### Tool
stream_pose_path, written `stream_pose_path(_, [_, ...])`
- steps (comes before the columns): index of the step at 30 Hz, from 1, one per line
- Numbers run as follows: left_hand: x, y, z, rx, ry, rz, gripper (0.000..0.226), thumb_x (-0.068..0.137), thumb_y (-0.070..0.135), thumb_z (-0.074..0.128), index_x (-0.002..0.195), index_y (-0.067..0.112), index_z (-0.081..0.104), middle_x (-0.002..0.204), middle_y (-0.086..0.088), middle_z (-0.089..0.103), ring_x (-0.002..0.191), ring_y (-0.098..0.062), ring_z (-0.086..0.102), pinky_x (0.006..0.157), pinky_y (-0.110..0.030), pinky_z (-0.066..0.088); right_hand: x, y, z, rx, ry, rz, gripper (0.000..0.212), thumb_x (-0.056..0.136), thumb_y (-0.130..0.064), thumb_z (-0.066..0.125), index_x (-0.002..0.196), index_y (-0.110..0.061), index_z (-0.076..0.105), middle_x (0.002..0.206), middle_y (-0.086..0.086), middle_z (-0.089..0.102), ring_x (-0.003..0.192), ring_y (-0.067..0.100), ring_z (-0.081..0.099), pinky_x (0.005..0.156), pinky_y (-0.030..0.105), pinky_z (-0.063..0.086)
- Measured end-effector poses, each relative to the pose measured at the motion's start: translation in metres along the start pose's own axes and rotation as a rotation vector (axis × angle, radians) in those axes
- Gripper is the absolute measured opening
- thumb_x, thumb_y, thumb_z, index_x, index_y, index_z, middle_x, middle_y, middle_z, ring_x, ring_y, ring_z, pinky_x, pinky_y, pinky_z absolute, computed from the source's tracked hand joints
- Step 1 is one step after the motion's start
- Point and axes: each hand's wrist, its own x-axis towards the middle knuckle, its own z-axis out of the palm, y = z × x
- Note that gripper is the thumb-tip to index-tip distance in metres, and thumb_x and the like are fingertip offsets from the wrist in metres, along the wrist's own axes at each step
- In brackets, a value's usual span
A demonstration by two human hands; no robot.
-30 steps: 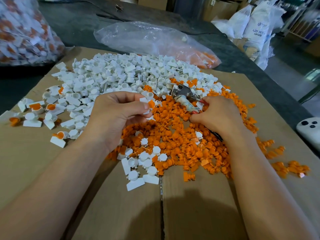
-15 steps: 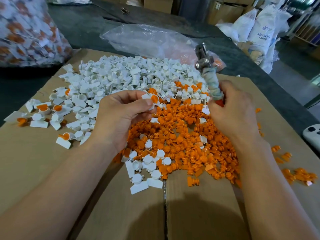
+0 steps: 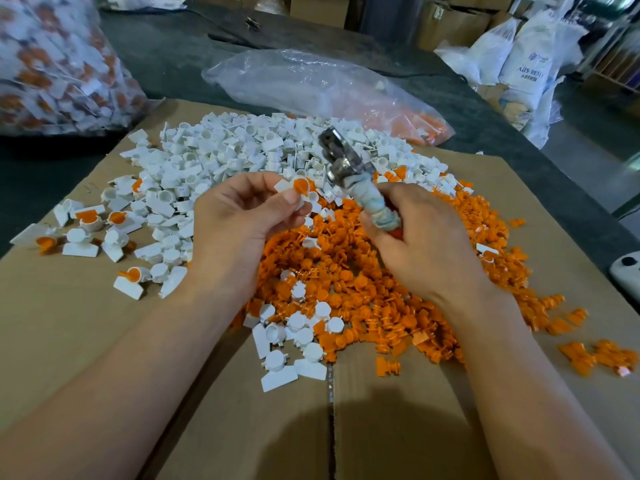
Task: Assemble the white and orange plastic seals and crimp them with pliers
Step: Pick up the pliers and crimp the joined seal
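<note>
The step in hand is the crimp itself: one seal (image 3: 294, 188), a white tagged body with an orange insert seated in its cup, is pinched between the thumb and the curled fingertips of the left hand (image 3: 242, 216). It is raised above the middle of the cardboard (image 3: 69, 341), over the line where the two heaps meet. The right hand (image 3: 426, 244) is clenched round the cloth-wrapped handles of the pliers (image 3: 349, 171), whose metal head points up and towards the far edge, just beside the seal but apart from it; the head is blurred, so I cannot tell whether the jaws stand apart or closed. The white bodies (image 3: 242, 143) are heaped towards the far edge, the orange inserts (image 3: 381, 289) spread from the middle to the right edge, and a few assembled seals (image 3: 86, 216) lie near the left edge. Beyond the far edge lies a clear bag (image 3: 311, 84) with some orange pieces inside. The next move, as I judge it, calls for tipping the pliers' head down to the seal, setting the jaws squarely over the orange insert and the white cup, and squeezing with the left fingers off the bite; a skewed bite could push the insert in crooked or nip a fingertip
</note>
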Motion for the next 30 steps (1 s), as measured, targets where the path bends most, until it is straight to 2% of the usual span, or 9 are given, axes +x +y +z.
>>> stream_pose_path(4, [-0.0001, 0.0004, 0.0000, 0.020, 0.020, 0.059, 0.017, 0.077, -0.006, 0.062, 0.074, 0.011, 0.061, 0.058, 0.004, 0.066, 0.062, -0.013, 0.068, 0.059, -0.018, 0.052, -0.0011, -0.0034, 0.0022, -0.006, -0.057, -0.035, 0.045, 0.088, -0.034, 0.053, 0.128, -0.016, 0.048, 0.116, 0.003, 0.055, 0.102, 0.016, 0.049, 0.070, 0.018, 0.022])
stream_pose_path(10, [0.0004, 0.0010, 0.0005, 0.008, 0.036, 0.114, 0.020, 0.078, -0.008, 0.061, 0.073, 0.012, 0.062, 0.059, 0.005, 0.066, 0.059, -0.010, 0.066, 0.058, -0.019, 0.053, -0.0019, -0.0048, 0.0040, -0.005, -0.098, -0.071, 0.048, 0.088, -0.033, 0.055, 0.131, -0.016, 0.046, 0.121, 0.003, 0.053, 0.107, 0.016, 0.048, 0.073, 0.016, 0.023])
stream_pose_path(15, [0.0000, 0.0022, 0.0003, -0.007, 0.039, 0.135, 0.013, 0.074, -0.001, 0.064, 0.073, 0.012, 0.063, 0.060, 0.005, 0.067, 0.060, -0.009, 0.066, 0.060, -0.021, 0.054, -0.0019, -0.0050, 0.0039, 0.019, -0.084, -0.080, 0.045, 0.088, -0.034, 0.054, 0.128, -0.014, 0.049, 0.116, 0.004, 0.055, 0.102, 0.016, 0.049, 0.069, 0.016, 0.021])
stream_pose_path(20, [-0.0009, 0.0030, 0.0013, -0.012, 0.029, 0.145, 0.008, 0.064, 0.010, 0.067, 0.070, 0.015, 0.065, 0.061, 0.006, 0.067, 0.060, -0.010, 0.065, 0.058, -0.020, 0.053, -0.0020, -0.0045, 0.0070, 0.009, -0.099, -0.083, 0.046, 0.088, -0.035, 0.054, 0.129, -0.015, 0.048, 0.120, 0.003, 0.055, 0.106, 0.017, 0.048, 0.071, 0.016, 0.023])
stream_pose_path(22, [-0.0008, 0.0028, 0.0015, -0.008, 0.023, 0.144, 0.008, 0.064, 0.010, 0.067, 0.069, 0.016, 0.065, 0.060, 0.006, 0.067, 0.059, -0.010, 0.065, 0.058, -0.020, 0.053, -0.0020, -0.0050, 0.0071, 0.017, -0.103, -0.081, 0.041, 0.088, -0.035, 0.054, 0.124, -0.016, 0.051, 0.114, 0.003, 0.056, 0.099, 0.016, 0.049, 0.069, 0.020, 0.024])
stream_pose_path(25, [-0.0010, 0.0020, 0.0016, 0.001, 0.010, 0.138, 0.009, 0.064, 0.010, 0.067, 0.072, 0.013, 0.063, 0.060, 0.007, 0.066, 0.060, -0.009, 0.065, 0.058, -0.019, 0.053, -0.0029, -0.0060, 0.0049, 0.015, -0.105, -0.089, 0.027, 0.088, -0.035, 0.053, 0.107, -0.016, 0.056, 0.095, 0.000, 0.055, 0.083, 0.011, 0.041, 0.063, 0.027, 0.022])
stream_pose_path(28, [-0.0011, 0.0014, 0.0015, -0.006, 0.004, 0.137, 0.010, 0.063, 0.011, 0.067, 0.072, 0.013, 0.063, 0.061, 0.007, 0.066, 0.061, -0.009, 0.065, 0.058, -0.020, 0.053, -0.0035, -0.0075, 0.0026, -0.022, -0.068, -0.111, 0.018, 0.086, -0.036, 0.055, 0.086, -0.019, 0.052, 0.075, -0.005, 0.047, 0.079, 0.011, 0.033, 0.061, 0.030, 0.019])
stream_pose_path(30, [-0.0013, 0.0013, 0.0016, -0.015, 0.003, 0.139, 0.009, 0.063, 0.010, 0.067, 0.071, 0.014, 0.064, 0.061, 0.007, 0.066, 0.061, -0.010, 0.065, 0.058, -0.020, 0.053, -0.0038, -0.0088, 0.0022, -0.036, -0.061, -0.108, 0.020, 0.085, -0.038, 0.056, 0.084, -0.019, 0.051, 0.075, -0.005, 0.046, 0.079, 0.012, 0.034, 0.062, 0.030, 0.020])
